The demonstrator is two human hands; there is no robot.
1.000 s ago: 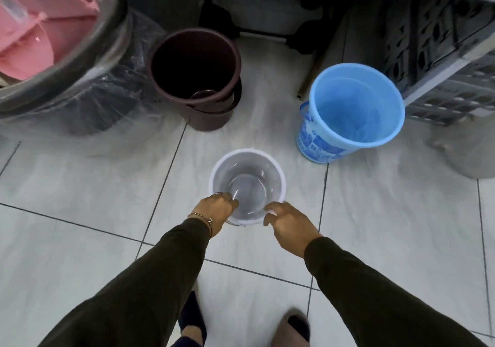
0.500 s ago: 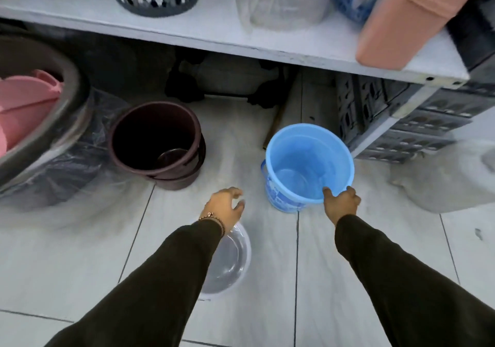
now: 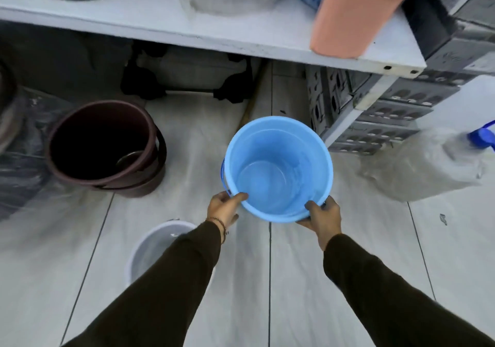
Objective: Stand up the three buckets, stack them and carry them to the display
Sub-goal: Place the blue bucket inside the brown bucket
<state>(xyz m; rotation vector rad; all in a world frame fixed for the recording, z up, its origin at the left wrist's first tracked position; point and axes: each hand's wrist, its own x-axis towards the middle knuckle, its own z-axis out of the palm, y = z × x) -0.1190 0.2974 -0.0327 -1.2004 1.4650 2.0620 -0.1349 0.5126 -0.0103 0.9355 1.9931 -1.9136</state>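
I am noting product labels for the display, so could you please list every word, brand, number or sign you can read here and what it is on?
None can be read.
Blue bucket: only its inside and rim show; no print is in view.
Brown bucket: no marking seen.
Clear bucket: no marking seen.
Grey crates: moulded patterns only, too blurred to read.
Orange bin on the shelf: plain.

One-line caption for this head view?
Both hands, left hand and right hand, grip the blue bucket rim; clear bucket and brown bucket stand nearby.
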